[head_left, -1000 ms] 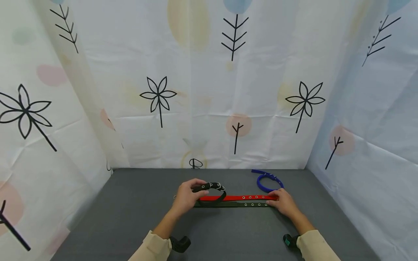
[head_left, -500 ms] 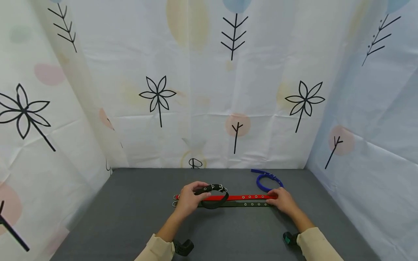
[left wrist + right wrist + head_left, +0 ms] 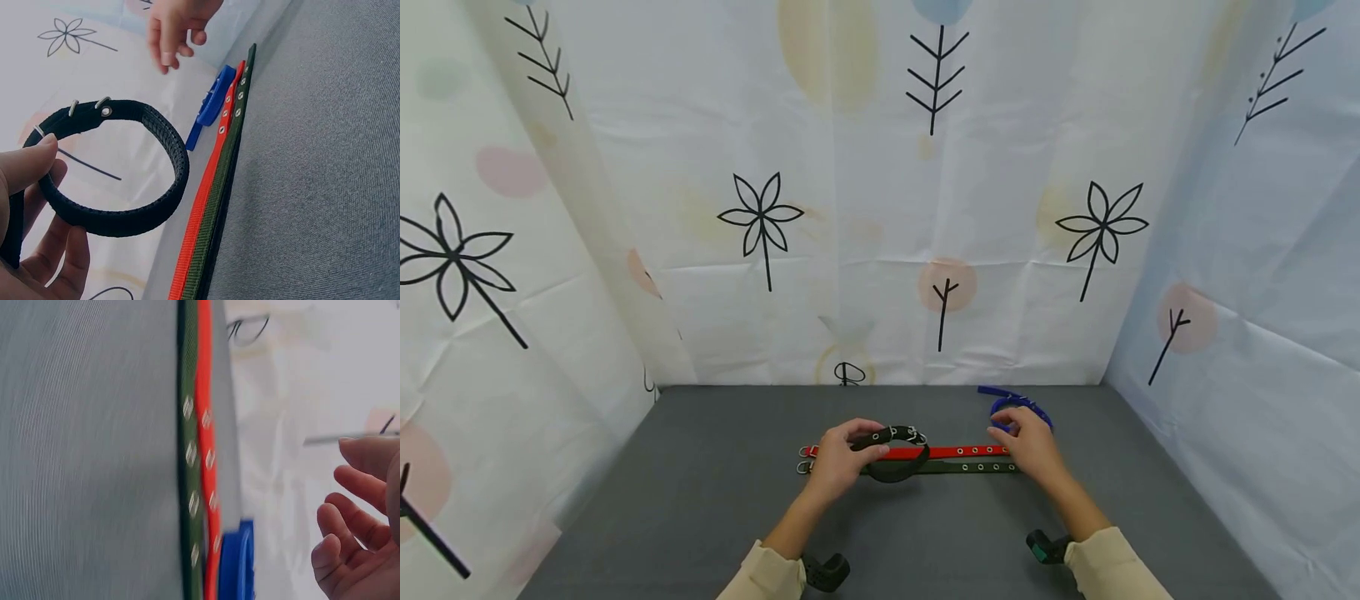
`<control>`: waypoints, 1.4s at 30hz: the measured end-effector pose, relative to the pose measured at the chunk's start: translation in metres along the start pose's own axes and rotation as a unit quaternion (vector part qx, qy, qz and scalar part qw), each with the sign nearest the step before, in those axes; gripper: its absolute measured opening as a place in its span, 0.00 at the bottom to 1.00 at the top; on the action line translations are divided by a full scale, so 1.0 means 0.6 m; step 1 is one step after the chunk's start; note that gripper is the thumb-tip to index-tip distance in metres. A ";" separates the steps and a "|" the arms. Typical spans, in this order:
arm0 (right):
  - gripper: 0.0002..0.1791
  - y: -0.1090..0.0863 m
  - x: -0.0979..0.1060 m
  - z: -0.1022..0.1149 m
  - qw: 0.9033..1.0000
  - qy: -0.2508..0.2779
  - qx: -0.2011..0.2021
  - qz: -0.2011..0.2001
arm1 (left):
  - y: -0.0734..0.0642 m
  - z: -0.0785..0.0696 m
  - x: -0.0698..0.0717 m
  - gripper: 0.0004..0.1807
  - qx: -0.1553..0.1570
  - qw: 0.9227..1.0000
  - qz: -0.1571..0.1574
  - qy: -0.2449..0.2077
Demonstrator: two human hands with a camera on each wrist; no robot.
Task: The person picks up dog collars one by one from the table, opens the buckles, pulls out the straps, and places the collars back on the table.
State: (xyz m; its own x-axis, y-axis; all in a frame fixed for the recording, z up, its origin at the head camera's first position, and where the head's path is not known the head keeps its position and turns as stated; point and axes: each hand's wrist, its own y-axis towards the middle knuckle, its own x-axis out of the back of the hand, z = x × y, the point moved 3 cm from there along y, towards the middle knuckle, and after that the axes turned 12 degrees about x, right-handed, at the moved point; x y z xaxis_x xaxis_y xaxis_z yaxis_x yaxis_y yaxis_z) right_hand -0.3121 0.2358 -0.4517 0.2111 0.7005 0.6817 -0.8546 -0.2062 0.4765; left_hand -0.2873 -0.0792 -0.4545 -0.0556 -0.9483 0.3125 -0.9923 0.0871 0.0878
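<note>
My left hand [image 3: 838, 467] pinches a black collar [image 3: 119, 224], which is buckled into a loop and held up off the table. Its metal buckle and an eyelet show in the left wrist view. Under it a red collar [image 3: 966, 452] and a dark green collar [image 3: 951, 468] lie stretched out side by side, eyelets toward the right. My right hand [image 3: 1033, 450] hovers over their right ends, fingers loosely bent with nothing between them. Just behind that hand lies a blue collar [image 3: 1042, 413], coiled into a loop and partly hidden by the fingers in the head view.
The grey tabletop [image 3: 700, 500] is bordered by white printed cloth [image 3: 865, 208] at the back and both sides. Metal D-rings [image 3: 803, 468] sit at the left ends of the flat collars.
My right hand has let go of the right ends of the red and green collars and risen up and leftward. The left hand, still holding the black collar, has shifted slightly right.
</note>
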 end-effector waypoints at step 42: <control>0.09 0.008 -0.101 0.162 0.958 0.088 0.273 0.030 | -0.009 -0.010 -0.024 0.14 -0.016 0.994 0.083 0.067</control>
State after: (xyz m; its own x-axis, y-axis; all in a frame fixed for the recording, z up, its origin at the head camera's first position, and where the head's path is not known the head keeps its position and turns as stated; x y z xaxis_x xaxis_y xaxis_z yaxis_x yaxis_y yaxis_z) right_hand -0.2827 0.1257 -0.4367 0.0457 0.7703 0.6360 -0.4776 -0.5424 0.6912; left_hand -0.2807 -0.0639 -0.4539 -0.2013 -0.8709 0.4484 -0.9666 0.2507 0.0532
